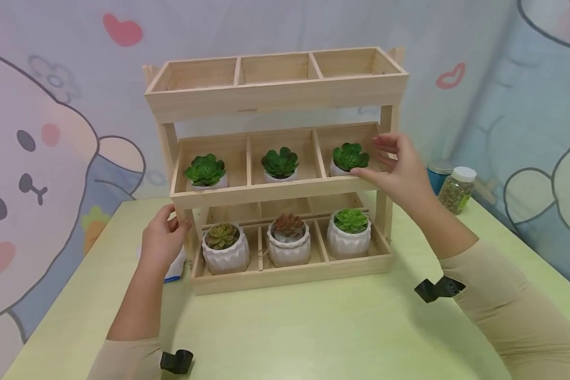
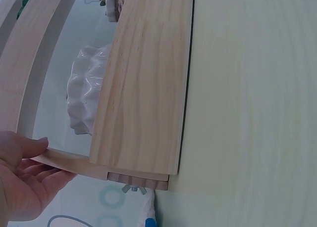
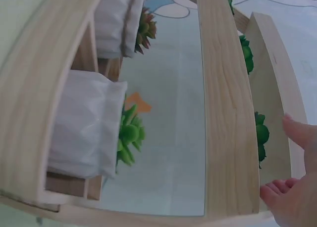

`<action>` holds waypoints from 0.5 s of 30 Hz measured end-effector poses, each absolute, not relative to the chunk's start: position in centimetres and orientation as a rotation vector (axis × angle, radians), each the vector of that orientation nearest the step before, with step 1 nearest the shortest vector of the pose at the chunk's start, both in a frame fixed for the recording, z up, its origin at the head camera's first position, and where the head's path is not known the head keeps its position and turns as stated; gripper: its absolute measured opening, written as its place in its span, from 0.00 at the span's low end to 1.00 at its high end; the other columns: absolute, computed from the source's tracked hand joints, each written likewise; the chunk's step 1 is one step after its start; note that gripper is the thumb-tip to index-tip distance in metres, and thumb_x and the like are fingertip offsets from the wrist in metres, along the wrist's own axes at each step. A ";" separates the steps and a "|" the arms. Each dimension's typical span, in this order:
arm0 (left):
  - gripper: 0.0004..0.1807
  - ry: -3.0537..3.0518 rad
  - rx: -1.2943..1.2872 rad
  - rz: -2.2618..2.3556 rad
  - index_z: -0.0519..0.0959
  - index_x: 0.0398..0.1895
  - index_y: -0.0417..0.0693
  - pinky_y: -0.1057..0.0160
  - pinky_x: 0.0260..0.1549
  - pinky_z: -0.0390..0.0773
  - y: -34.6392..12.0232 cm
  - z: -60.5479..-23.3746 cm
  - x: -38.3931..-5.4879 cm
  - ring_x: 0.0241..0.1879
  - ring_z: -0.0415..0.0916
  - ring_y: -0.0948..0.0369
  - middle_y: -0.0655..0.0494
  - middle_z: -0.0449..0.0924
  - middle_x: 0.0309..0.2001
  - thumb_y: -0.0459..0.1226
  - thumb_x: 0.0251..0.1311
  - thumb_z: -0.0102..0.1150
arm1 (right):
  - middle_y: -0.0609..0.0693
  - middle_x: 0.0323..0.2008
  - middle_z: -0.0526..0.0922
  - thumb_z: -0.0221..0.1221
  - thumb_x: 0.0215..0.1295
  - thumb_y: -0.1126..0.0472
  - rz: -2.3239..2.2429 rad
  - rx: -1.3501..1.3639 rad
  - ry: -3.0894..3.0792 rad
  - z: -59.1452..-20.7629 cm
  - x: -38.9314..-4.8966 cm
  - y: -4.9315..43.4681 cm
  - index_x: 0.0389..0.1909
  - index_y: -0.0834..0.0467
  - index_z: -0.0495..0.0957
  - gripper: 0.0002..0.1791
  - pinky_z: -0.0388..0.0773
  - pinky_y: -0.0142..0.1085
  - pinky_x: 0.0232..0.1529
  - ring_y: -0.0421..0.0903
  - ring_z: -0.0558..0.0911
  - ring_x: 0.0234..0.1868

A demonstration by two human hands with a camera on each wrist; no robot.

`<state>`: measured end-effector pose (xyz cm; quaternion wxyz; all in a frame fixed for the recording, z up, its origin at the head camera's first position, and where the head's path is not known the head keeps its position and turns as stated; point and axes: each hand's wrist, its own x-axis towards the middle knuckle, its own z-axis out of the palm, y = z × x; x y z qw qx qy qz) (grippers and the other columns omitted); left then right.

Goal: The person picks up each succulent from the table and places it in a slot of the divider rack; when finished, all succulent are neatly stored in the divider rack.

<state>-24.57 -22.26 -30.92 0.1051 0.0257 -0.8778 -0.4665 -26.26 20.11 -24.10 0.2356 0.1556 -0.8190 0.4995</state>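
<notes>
A three-tier wooden plant stand (image 1: 275,96) stands on the table. My left hand (image 1: 163,237) grips its left upright (image 2: 74,162) low down, thumb on one side and fingers on the other. My right hand (image 1: 404,169) is at the right end of the middle tray (image 1: 285,191), thumb and fingers spread apart. The thumb tip is right by the dark green succulent (image 1: 350,156) in the right compartment, and the fingertips (image 3: 277,187) are at the tray's end. Two more dark green succulents, one at left (image 1: 206,170) and one in the middle (image 1: 280,162), share that tray.
In the bottom tray (image 1: 294,278) sit white pots with a yellowish succulent (image 1: 221,236), a reddish one (image 1: 288,226) and a bright green one (image 1: 350,220). A lidded jar of granules (image 1: 457,191) and a blue can (image 1: 438,177) stand at right. A white item with blue edging (image 1: 176,267) lies at left.
</notes>
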 end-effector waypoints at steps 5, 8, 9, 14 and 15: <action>0.31 -2.616 0.066 -1.406 0.54 0.71 0.44 0.44 0.53 0.68 -23.1 -31.1 -24.3 0.60 0.64 0.41 0.35 0.63 0.63 0.37 0.68 0.50 | 0.56 0.53 0.73 0.68 0.53 0.65 1.255 0.486 -2.131 -25.8 -24.4 21.3 0.55 0.66 0.67 0.30 0.72 0.35 0.54 0.51 0.72 0.55; 0.32 -2.651 0.058 -1.434 0.51 0.72 0.44 0.45 0.52 0.69 -23.3 -31.2 -24.1 0.61 0.62 0.40 0.34 0.61 0.65 0.38 0.69 0.49 | 0.54 0.53 0.74 0.67 0.55 0.64 1.110 0.461 -2.144 -26.6 -23.0 22.5 0.55 0.64 0.70 0.27 0.71 0.28 0.52 0.50 0.74 0.54; 0.31 -2.664 0.058 -1.437 0.51 0.72 0.44 0.46 0.51 0.71 -23.3 -31.2 -24.0 0.61 0.63 0.39 0.33 0.61 0.65 0.38 0.69 0.48 | 0.53 0.52 0.75 0.66 0.55 0.64 1.058 0.449 -2.149 -26.8 -22.4 22.9 0.55 0.63 0.70 0.26 0.70 0.25 0.51 0.50 0.74 0.53; 0.33 -2.748 0.032 -1.298 0.52 0.71 0.40 0.47 0.46 0.76 -23.6 -30.6 -22.8 0.56 0.69 0.40 0.33 0.65 0.61 0.46 0.70 0.46 | 0.52 0.52 0.75 0.66 0.56 0.62 0.864 0.425 -2.178 -28.0 -20.2 24.6 0.56 0.62 0.70 0.27 0.65 0.18 0.47 0.52 0.76 0.50; 0.35 -2.760 0.026 -1.243 0.51 0.72 0.40 0.46 0.47 0.75 -23.7 -30.3 -22.3 0.56 0.69 0.40 0.33 0.66 0.61 0.48 0.69 0.45 | 0.53 0.52 0.75 0.66 0.56 0.62 0.837 0.436 -2.189 -28.3 -19.8 24.8 0.57 0.62 0.70 0.27 0.65 0.18 0.47 0.52 0.75 0.49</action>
